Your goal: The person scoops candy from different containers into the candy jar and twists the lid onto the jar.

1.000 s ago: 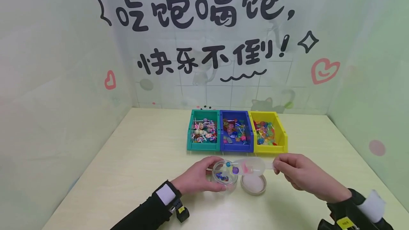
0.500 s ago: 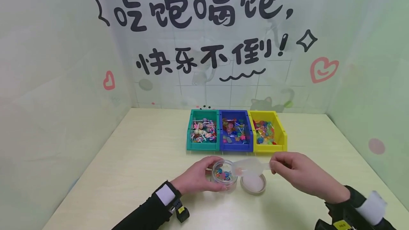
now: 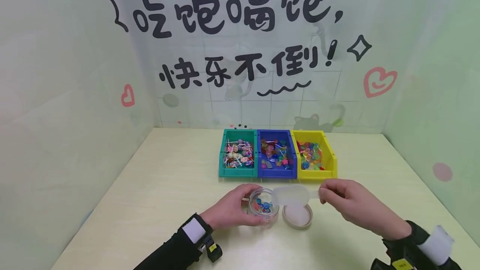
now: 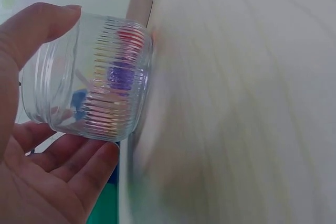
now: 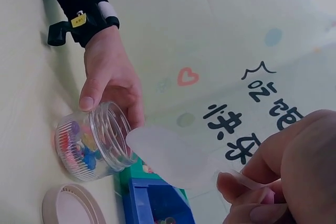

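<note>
My left hand (image 3: 234, 207) grips a clear ribbed glass jar (image 4: 118, 77) from its left side, thumb and fingers round the wall. Small colourful pieces (image 3: 262, 206) lie inside the jar, red, purple, yellow and blue among them. Between thumb and fingers, my right hand (image 3: 354, 201) pinches the handle of a translucent white scoop (image 3: 292, 195). The scoop's tip overlaps the jar's rim in the head view, and its bowl shows no pieces. In the right wrist view the scoop (image 5: 170, 156) reaches to the jar's mouth.
A round pale lid (image 3: 297, 216) lies on the table just right of the jar. Behind stand three joined bins: green (image 3: 238, 172) with tiny lollipop-like pieces, blue (image 3: 277, 173) and yellow (image 3: 316, 174) with mixed colourful bits. Printed walls (image 3: 240, 111) enclose the table.
The scoop has tipped at the jar, and the blue, purple and pink pieces in it have dropped inside. The left hand and jar have stayed in place.
</note>
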{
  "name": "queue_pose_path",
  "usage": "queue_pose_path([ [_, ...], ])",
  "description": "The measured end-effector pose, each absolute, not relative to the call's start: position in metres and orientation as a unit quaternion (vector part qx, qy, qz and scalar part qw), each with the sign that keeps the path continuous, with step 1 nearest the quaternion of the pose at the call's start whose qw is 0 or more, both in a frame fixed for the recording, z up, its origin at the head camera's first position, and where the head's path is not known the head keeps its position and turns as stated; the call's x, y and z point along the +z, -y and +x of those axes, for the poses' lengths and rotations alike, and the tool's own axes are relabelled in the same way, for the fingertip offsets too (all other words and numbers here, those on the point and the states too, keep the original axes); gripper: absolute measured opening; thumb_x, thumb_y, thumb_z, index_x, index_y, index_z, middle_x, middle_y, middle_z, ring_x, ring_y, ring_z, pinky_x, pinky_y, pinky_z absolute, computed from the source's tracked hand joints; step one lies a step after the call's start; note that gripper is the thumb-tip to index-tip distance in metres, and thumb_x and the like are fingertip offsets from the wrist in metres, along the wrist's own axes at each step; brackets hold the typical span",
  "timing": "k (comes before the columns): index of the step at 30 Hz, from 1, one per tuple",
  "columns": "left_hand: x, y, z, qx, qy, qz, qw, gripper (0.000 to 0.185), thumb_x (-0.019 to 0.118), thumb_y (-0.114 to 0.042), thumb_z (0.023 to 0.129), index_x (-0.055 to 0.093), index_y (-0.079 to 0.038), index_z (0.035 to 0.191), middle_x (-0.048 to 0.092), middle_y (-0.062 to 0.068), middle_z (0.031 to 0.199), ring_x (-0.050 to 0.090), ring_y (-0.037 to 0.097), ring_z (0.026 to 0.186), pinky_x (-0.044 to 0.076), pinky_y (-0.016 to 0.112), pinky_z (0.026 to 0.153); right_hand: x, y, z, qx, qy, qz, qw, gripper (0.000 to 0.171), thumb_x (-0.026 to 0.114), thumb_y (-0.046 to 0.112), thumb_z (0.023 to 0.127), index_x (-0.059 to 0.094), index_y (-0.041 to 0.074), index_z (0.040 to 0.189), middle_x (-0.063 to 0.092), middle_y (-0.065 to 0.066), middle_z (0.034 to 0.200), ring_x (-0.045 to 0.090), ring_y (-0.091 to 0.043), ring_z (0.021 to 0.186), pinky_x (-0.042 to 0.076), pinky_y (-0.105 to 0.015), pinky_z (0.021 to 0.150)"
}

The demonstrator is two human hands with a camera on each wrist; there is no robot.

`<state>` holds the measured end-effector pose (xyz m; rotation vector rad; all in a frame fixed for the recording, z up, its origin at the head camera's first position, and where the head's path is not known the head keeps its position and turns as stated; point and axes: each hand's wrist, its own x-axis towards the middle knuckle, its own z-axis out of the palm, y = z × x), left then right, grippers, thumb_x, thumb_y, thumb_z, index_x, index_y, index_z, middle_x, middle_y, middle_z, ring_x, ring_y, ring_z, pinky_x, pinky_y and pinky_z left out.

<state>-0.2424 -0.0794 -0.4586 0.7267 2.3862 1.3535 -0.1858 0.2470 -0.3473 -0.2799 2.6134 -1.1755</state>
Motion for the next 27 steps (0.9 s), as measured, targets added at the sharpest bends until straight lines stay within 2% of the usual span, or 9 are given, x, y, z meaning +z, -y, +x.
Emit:
queue_pose_path([
  [5,-0.451,0.08,-0.243,0.465,-0.839,0.246,0.136,0.086,0.085,-0.048,0.08,0.045,-0.017,0.15,0.052,0.0,0.146,0.051,0.022,0.134,0.048,0.04,0.11,-0.348,-0.252,-0.188,-0.428,-0.89,-0.095,0.121,0.026,0.057,0.034,0.104,0.066,0.009,0.103,0.042,-0.001,0.067,0.037,-0.013,0.053,0.034,-0.029,0.049],
  [9,-0.442,0.082,-0.248,0.479,-0.843,0.217,0.11,0.082,0.075,-0.058,0.086,0.046,-0.016,0.15,0.052,0.002,0.149,0.052,0.024,0.136,0.048,0.044,0.111,-0.345,-0.256,-0.188,-0.453,-0.881,-0.087,0.109,0.029,0.057,0.037,0.104,0.065,0.009,0.104,0.037,0.001,0.062,0.034,-0.012,0.05,0.034,-0.027,0.047],
  [16,-0.428,0.087,-0.26,0.495,-0.849,0.183,0.037,0.072,0.067,-0.059,0.092,0.05,-0.017,0.148,0.057,0.006,0.143,0.056,0.025,0.133,0.049,0.045,0.109,-0.339,-0.263,-0.189,-0.486,-0.867,-0.079,0.078,0.035,0.056,0.04,0.104,0.062,0.006,0.103,0.031,0.001,0.06,0.029,-0.015,0.047,0.031,-0.028,0.043],
  [22,-0.42,0.094,-0.272,0.511,-0.847,0.138,-0.039,0.061,0.064,-0.058,0.094,0.056,-0.022,0.143,0.059,0.002,0.139,0.058,0.021,0.126,0.053,0.043,0.102,-0.339,-0.27,-0.194,-0.494,-0.865,-0.067,0.051,0.036,0.054,0.04,0.106,0.062,0.005,0.105,0.031,0.002,0.061,0.03,-0.014,0.049,0.033,-0.029,0.044],
  [27,-0.41,0.106,-0.285,0.523,-0.843,0.108,-0.068,0.061,0.061,-0.062,0.095,0.058,-0.022,0.141,0.059,-0.001,0.136,0.058,0.021,0.125,0.052,0.045,0.101,-0.34,-0.285,-0.201,-0.515,-0.855,-0.054,0.034,0.036,0.051,0.04,0.107,0.059,0.004,0.107,0.028,0.002,0.061,0.027,-0.018,0.05,0.032,-0.028,0.045],
])
